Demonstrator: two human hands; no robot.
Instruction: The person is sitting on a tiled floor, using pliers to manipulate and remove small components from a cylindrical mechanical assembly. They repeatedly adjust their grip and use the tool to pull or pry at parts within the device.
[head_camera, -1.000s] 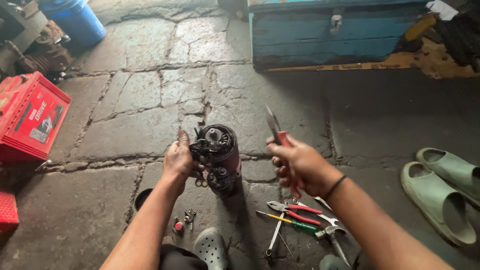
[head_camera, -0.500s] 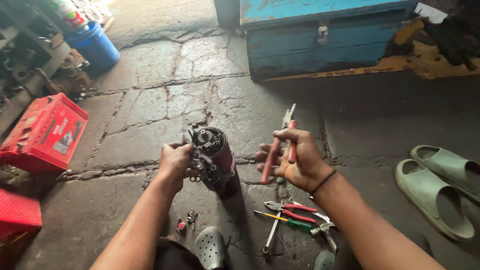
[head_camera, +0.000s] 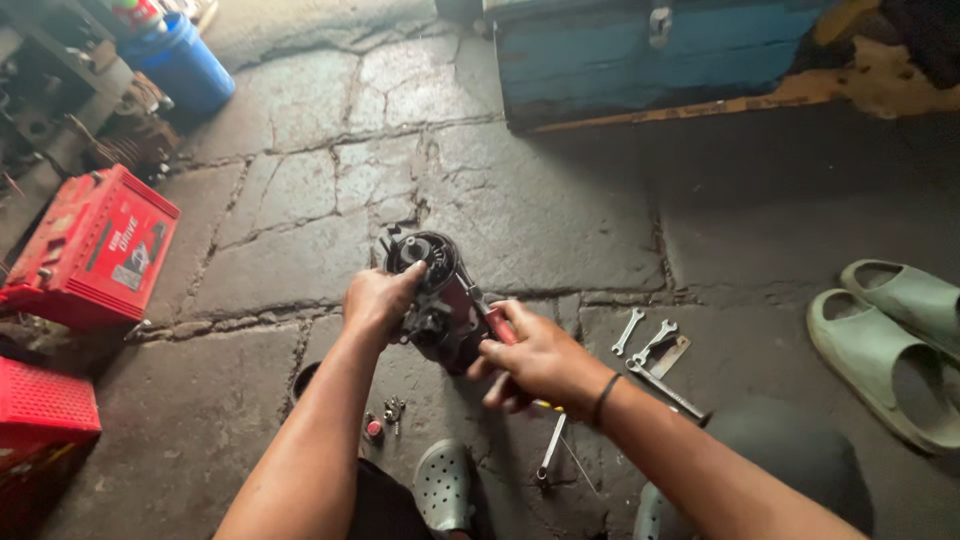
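While the motor (head_camera: 437, 300) stands upright on the stone floor (head_camera: 560, 215), both hands work at it.

Motor: dark, cylindrical, its open end up with windings and small parts showing; it sits between the two hands, just in front of the person's sandal (head_camera: 443, 487).
Left hand (head_camera: 378, 300): clasped round the motor's left side near the top, steadying it.
Right hand (head_camera: 535, 360): clenched on red-handled pliers (head_camera: 497, 325), whose nose touches the motor's right flank.
Done, as I judge it: the top cover looks to be off, and a few small fasteners (head_camera: 385, 415) lie loose on the floor near the left forearm, so stripping seems well begun.
Left to do: the body is in one piece, with the inner parts seated; how many fixings remain I cannot tell.
Tools at hand: spanners (head_camera: 645, 340) and a flat bar lie just right of the right wrist; another spanner (head_camera: 552, 447) lies under the forearm.
Edges, left: a red battery (head_camera: 95, 245) and a red crate (head_camera: 40, 415), well apart from the motor.
Edges, far: a blue chest (head_camera: 640, 60) and a blue bucket (head_camera: 180, 65), also well apart.
Edges, right: green slippers (head_camera: 890, 330) beyond the spanners.
Open room: bare cracked slabs ahead of the motor; the tightest side is the right, by the tools.
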